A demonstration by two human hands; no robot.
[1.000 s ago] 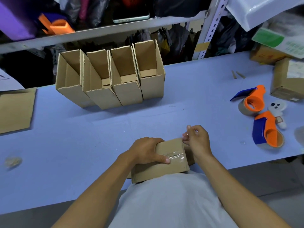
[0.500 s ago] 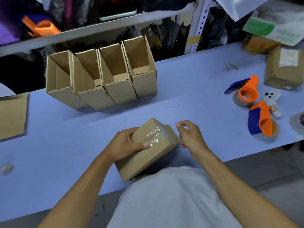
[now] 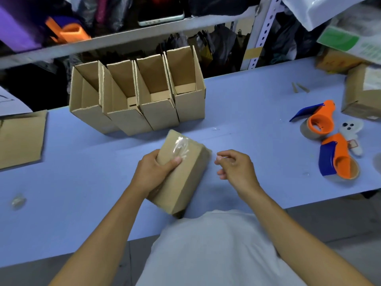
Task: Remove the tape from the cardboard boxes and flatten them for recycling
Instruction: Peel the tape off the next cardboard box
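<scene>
My left hand (image 3: 153, 172) grips a small closed cardboard box (image 3: 185, 178), thumb across its top face. The box lies tilted on the blue table (image 3: 82, 182) near the front edge. Wrinkled clear tape (image 3: 181, 148) sticks to its far end. My right hand (image 3: 235, 168) hovers just right of the box with fingers loosely curled, apart from the cardboard; whether a bit of tape is between its fingertips I cannot tell. A row of several open cardboard boxes (image 3: 140, 100) stands behind.
Two orange and blue tape dispensers (image 3: 317, 122) (image 3: 338, 159) and a small white toy (image 3: 350, 133) lie at right. Closed boxes (image 3: 362, 93) stand at far right. Flattened cardboard (image 3: 20, 139) lies at left, a ball of tape (image 3: 18, 201) near it. A shelf (image 3: 144, 32) runs behind.
The left hand has turned the box so its taped end points away. The right hand has come off the box and moved a little to the right.
</scene>
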